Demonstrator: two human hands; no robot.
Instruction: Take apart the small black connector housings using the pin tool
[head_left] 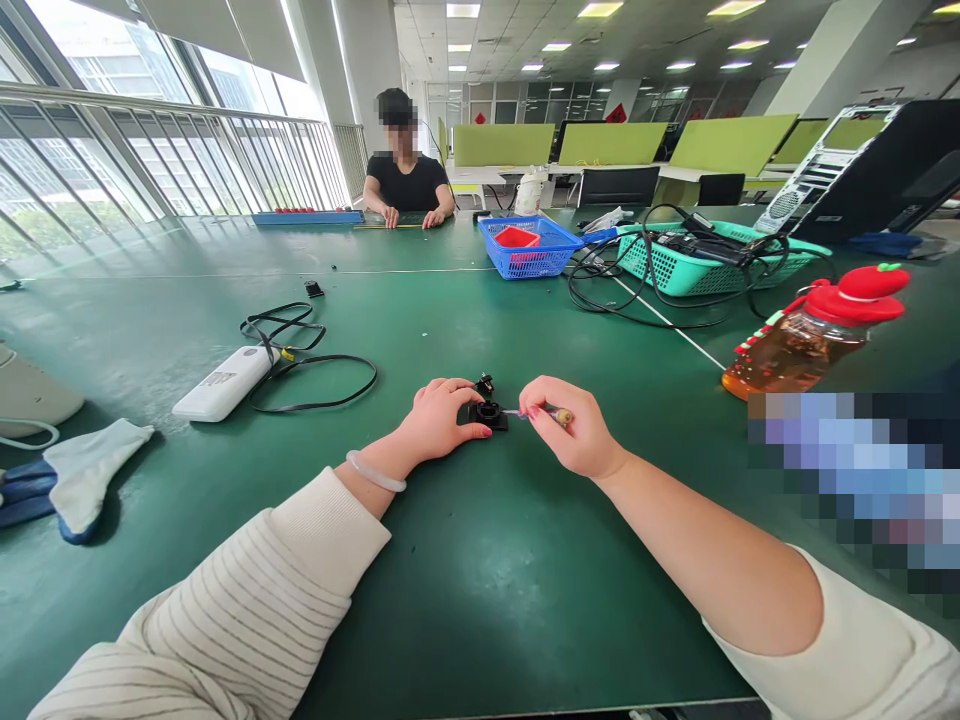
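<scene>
A small black square part (pixel 489 413) lies flat on the green table (pixel 465 560) between my hands. My left hand (pixel 442 420) rests beside it with curled fingers, its fingertips pressed against the part's left edge. My right hand (pixel 568 426) pinches a thin tool with a yellowish handle (pixel 553 412), whose tip points left at the part. Just behind the part sits another tiny black piece (pixel 484 382).
A white power bank (pixel 226 382) with a looped black cable lies to the left, white and blue gloves (pixel 75 478) further left. A red-capped bottle (pixel 817 335) lies at the right. Blue (pixel 525 248) and teal (pixel 697 258) baskets stand behind. A person sits at the far end.
</scene>
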